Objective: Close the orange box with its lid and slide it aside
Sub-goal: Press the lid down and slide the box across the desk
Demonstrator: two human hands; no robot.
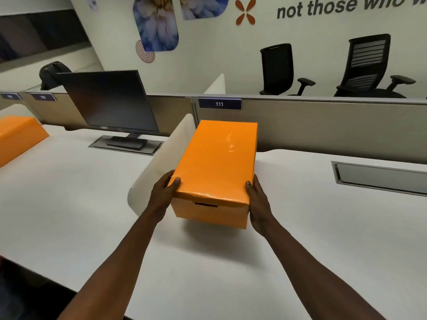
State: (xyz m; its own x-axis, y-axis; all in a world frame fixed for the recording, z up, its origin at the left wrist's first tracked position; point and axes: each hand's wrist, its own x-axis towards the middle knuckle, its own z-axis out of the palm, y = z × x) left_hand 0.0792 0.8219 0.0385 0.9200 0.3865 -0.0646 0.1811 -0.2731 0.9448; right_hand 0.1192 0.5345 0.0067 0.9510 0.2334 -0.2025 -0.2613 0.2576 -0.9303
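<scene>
Both your hands clasp the lidded orange box on the white table.

Your left hand (165, 190) and right hand (258, 202) press flat against the near sides of the orange box (211, 212), thumbs resting on its glossy lid (217, 160). The rectangular box's long axis runs away from you, beside a curved white divider (159, 155).
</scene>
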